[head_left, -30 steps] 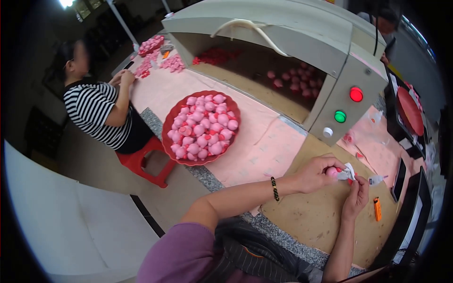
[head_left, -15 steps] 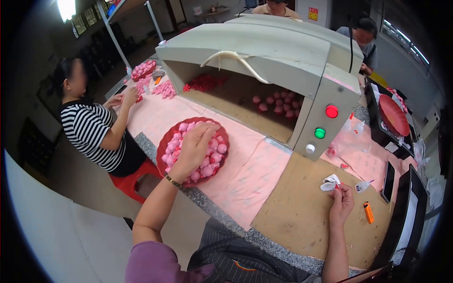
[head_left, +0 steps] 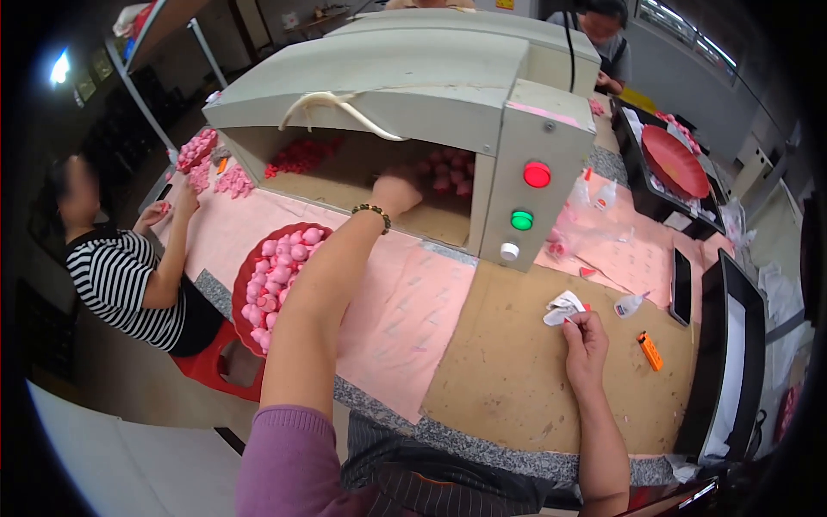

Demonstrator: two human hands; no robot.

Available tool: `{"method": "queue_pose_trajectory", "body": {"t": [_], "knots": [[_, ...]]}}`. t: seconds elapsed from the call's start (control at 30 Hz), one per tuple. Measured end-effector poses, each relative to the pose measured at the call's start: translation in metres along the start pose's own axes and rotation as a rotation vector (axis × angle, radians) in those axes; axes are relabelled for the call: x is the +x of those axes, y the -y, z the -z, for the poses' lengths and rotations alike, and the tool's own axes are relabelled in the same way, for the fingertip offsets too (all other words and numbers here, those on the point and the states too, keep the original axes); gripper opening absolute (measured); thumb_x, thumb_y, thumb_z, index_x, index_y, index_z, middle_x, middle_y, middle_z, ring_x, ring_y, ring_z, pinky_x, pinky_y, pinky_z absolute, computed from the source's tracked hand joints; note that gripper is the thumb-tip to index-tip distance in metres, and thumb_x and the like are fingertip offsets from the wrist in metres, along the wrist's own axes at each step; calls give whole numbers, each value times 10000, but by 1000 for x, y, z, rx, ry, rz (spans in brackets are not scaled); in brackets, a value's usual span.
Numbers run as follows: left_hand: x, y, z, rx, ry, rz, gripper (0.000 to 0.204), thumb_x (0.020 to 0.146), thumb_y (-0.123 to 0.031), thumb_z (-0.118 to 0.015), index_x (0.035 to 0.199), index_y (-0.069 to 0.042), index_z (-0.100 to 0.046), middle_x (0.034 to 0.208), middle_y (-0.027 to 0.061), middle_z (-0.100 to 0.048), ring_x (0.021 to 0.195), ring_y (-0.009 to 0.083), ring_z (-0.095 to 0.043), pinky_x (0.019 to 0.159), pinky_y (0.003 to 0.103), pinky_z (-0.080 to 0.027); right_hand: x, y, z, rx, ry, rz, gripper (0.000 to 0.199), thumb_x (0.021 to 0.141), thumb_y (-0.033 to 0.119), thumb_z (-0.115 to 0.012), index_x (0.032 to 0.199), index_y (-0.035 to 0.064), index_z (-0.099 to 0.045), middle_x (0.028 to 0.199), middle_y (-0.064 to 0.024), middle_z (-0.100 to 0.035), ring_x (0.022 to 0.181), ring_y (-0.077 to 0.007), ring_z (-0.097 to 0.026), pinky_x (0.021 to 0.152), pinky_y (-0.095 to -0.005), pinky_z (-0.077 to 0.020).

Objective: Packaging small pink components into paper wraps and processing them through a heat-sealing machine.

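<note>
A round red tray (head_left: 250,297) sits on the bench (head_left: 517,370), heaped with small pink pieces (head_left: 280,276). Behind it, a grey box-shaped machine (head_left: 413,77) has an open front, and more pink and red pieces (head_left: 448,172) lie inside on its floor. The left hand (head_left: 398,189) reaches into that opening, right at those pieces (whether its fingers are open or closed around anything cannot be told from here). The right hand (head_left: 586,340) rests over the bench, its thumb and fingers pinched on a small crumpled white piece (head_left: 564,308) with a bit of red at its edge.

The bench is brown board partly covered by pink sheets (head_left: 405,302), with a grey speckled stone edge. An orange lighter (head_left: 650,351), a small squeeze bottle (head_left: 631,303) and a dark phone (head_left: 680,286) lie to the right. A person in a striped shirt (head_left: 116,280) sits on a red stool (head_left: 211,366) at the far left of the workshop.
</note>
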State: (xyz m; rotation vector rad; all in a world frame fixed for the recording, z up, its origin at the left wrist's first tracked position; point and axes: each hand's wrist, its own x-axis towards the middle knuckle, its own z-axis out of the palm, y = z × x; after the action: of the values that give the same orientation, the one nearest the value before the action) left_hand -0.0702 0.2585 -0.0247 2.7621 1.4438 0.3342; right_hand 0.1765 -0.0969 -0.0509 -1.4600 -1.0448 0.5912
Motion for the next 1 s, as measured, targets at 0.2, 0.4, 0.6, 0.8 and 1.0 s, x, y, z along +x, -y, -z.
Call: {"method": "queue_pose_trajectory", "body": {"t": [0.2,0.4,0.6,0.8,1.0], "knots": [[-35,-35,31,-126,-43,96,324,676,-74,-627,999,-68,-598,907,169,-640,863,280,-627,751,358,-514,0,3,2,-5,48,-12,34,834,4,-554,830,21,-524,737,39,-490,643,-31,-405,584,-176,-332],[-148,-132,62,-1508,279,1,346,667,130,-669,983,23,-578,996,74,-604,916,137,-591,830,277,-498,1,4,2,-128,36,148,23,825,7,-573,846,-2,-571,729,16,-534,659,-42,-460,596,-188,-376],[-162,-194,28,-1746,349,-105,350,665,162,-648,979,30,-569,1144,135,-543,1045,182,-555,872,290,-489,1,2,-2,-150,41,231,62,761,-13,-625,817,-3,-598,735,-79,-565,650,-158,-536,589,-249,-426],[-156,-221,16,-1833,412,-50,360,687,146,-642,1006,9,-544,1125,132,-560,1039,179,-560,863,290,-494,-1,5,-2,-159,40,225,96,742,-31,-643,826,-2,-605,759,-78,-570,674,-164,-545,553,-254,-434],[-156,-221,-1,-1897,417,-65,351,706,140,-636,1014,0,-544,1130,115,-561,1045,169,-553,873,287,-486,2,5,2,-185,95,297,99,778,-48,-609,873,-21,-615,806,-45,-584,729,-116,-545,646,-239,-428]]}}
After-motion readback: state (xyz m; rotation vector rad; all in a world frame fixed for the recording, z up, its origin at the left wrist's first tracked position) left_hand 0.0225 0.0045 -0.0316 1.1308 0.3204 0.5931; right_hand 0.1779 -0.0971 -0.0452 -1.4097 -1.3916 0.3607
